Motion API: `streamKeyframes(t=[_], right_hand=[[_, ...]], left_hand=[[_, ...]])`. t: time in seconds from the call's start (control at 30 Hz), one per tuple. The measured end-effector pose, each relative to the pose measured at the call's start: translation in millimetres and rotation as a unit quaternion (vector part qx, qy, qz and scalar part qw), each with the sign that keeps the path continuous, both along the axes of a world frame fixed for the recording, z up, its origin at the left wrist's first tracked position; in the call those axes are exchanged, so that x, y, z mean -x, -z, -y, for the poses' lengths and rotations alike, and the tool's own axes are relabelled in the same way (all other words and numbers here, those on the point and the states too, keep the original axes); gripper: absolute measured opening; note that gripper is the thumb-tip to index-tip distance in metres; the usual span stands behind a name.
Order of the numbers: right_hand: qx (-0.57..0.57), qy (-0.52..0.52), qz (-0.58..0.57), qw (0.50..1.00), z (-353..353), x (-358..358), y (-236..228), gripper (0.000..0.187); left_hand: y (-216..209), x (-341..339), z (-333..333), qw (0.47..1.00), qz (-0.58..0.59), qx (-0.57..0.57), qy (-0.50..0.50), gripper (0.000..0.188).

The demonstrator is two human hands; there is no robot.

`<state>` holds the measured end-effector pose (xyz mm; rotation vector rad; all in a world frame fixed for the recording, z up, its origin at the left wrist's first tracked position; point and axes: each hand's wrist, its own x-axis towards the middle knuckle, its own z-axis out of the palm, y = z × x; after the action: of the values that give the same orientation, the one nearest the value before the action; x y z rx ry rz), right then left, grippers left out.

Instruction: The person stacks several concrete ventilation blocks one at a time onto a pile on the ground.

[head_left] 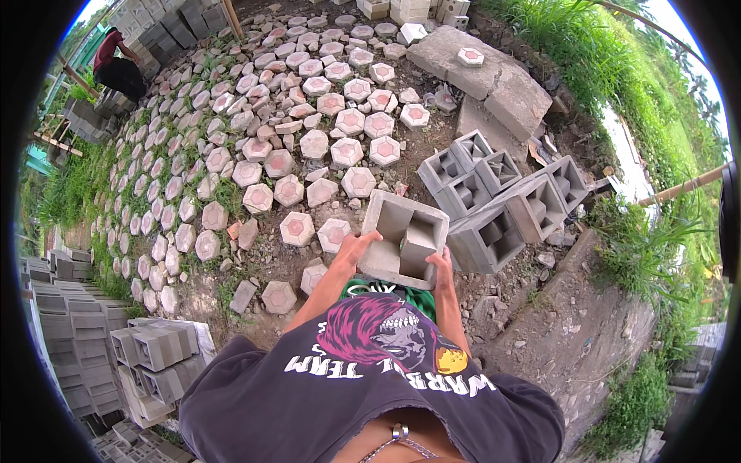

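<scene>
A grey hollow concrete block [376, 261] is held up in front of my body, its open cavities facing up toward me. My left hand [359, 251] grips its left wall, thumb over the edge. On the opposite side, my right hand [441, 270] clasps the right wall near its lower corner; the fingers of both hands are partly hidden by the block. Just right of it stands a group of similar hollow blocks [494, 239], some stacked on others, with more blocks [468, 193] behind them.
Hexagonal pavers [358, 182] with reddish centres cover the ground ahead and left. A broken concrete slab [482, 73] lies at the far right. Stacked blocks [158, 347] stand at the lower left. Another person [116, 65] bends over blocks at the far left. Grass [594, 69] borders the right.
</scene>
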<state>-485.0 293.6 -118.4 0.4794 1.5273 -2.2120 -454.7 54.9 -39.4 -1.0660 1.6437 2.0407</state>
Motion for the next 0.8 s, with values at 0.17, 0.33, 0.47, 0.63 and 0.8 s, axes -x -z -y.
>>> streamKeyframes(t=[0.17, 0.33, 0.47, 0.63, 0.8], right_hand=[[0.020, -0.028, 0.023, 0.999, -5.6, 64.2, 16.6, 0.065], [-0.036, -0.046, 0.027, 0.998, -16.5, 145.3, 8.4, 0.068], [-0.026, -0.061, 0.045, 0.997, -23.1, 208.8, -26.2, 0.067], [-0.037, -0.048, -0.009, 0.998, -47.4, 262.5, -21.8, 0.067], [-0.006, 0.004, 0.007, 1.000, -53.1, 282.5, -27.5, 0.067]], left_hand=[[19.2, 54.6, -0.8, 1.000, 0.017, 0.015, -0.017, 0.065], [20.9, 129.6, -12.5, 0.998, 0.052, 0.000, -0.024, 0.068], [21.8, 190.0, -23.7, 0.998, 0.019, -0.054, -0.010, 0.064], [23.4, 248.5, -43.7, 0.999, 0.008, 0.034, 0.006, 0.058], [29.5, 291.5, -46.5, 0.999, 0.005, -0.021, 0.039, 0.059]])
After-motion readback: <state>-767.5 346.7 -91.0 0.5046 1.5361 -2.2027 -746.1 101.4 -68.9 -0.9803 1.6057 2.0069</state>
